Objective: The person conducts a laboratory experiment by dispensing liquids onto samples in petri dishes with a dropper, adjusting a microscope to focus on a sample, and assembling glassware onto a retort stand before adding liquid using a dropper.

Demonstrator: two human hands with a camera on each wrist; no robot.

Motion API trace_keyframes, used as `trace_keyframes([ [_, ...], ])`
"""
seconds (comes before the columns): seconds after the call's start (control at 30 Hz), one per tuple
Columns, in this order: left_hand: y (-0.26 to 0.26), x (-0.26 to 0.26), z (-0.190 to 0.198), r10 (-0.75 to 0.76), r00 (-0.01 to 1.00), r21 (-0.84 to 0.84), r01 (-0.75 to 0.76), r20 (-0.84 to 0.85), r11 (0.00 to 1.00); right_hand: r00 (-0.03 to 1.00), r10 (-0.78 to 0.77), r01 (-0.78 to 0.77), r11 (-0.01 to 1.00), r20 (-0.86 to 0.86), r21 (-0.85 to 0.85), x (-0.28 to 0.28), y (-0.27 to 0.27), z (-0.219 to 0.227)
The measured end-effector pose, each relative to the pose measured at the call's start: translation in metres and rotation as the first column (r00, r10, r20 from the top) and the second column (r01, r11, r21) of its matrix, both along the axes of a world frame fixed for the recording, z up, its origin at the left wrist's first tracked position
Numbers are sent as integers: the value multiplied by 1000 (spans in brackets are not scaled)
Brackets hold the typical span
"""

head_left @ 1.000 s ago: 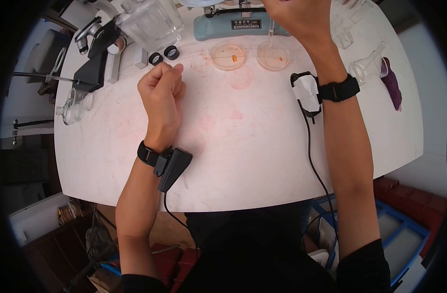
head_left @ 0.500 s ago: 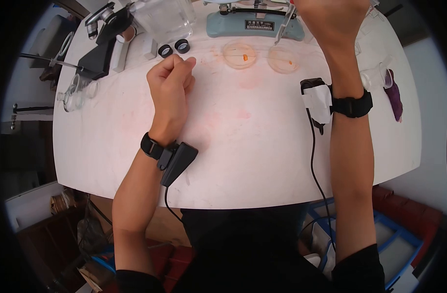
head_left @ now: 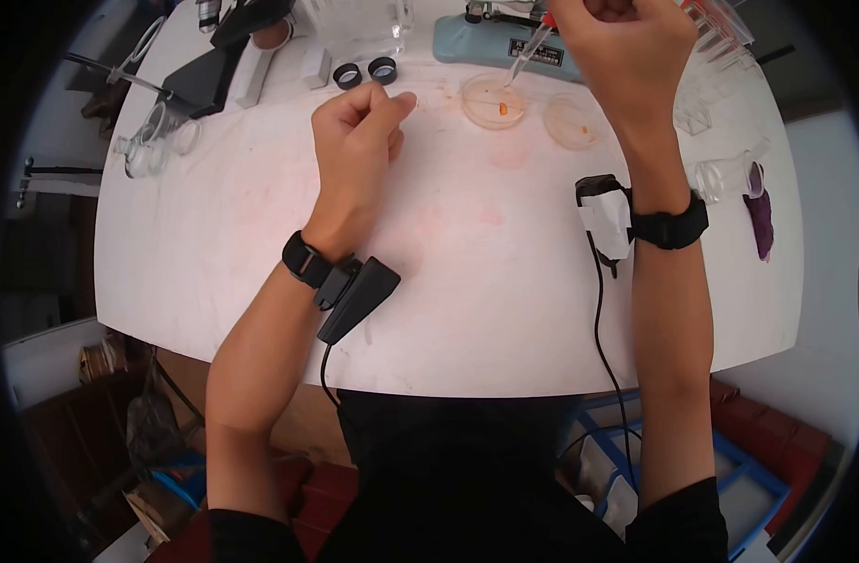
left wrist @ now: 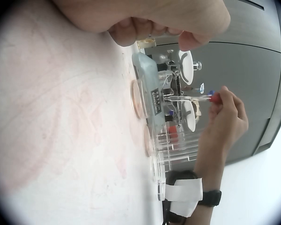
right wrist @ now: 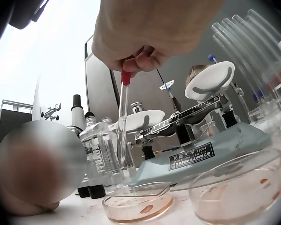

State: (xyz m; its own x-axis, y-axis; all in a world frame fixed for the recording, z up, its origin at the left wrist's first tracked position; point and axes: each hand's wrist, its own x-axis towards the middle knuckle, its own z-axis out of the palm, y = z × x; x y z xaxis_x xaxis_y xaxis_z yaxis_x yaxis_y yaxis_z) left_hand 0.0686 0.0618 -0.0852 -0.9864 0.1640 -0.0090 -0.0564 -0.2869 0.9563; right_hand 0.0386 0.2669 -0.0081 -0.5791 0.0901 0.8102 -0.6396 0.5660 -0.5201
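Note:
My right hand [head_left: 626, 70] pinches the red rubber bulb [right wrist: 126, 77] of a glass dropper [right wrist: 123, 110]. The dropper points downward, its tip close over the left petri dish [head_left: 480, 114]. That shallow clear dish has a small orange piece [head_left: 503, 110] in it and an orange tint. To its right is a second petri dish [head_left: 562, 129] with a smaller orange piece [head_left: 586, 130]. My left hand [head_left: 349, 150] rests on the white table with its fingers curled in and the thumb against them, holding nothing.
Behind the dishes stands a blue-green pan balance [head_left: 457, 42]. A rack of test tubes [head_left: 720, 38], a glass flask [head_left: 725, 180] and a purple object [head_left: 760, 225] are at right. Two black-rimmed caps [head_left: 382, 69], clear bottles [head_left: 354, 28], a microscope [head_left: 204, 75] and glassware [head_left: 148, 145] sit at left.
My right hand has brought the dropper leftward from by the right petri dish to over the left one. The head view has shifted. My left hand keeps its curled pose.

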Motion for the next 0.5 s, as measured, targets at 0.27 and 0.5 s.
trace_keyframes([
  [0.27, 1, 1, 2, 11, 1000, -4, -11, -8, 1000, 976, -132, 170, 959, -175, 227, -1, -4, -5],
  [0.5, 1, 2, 2, 12, 1000, -2, -12, -14, 1000, 971, -128, 180, 947, -202, 266, -2, -2, -7],
])
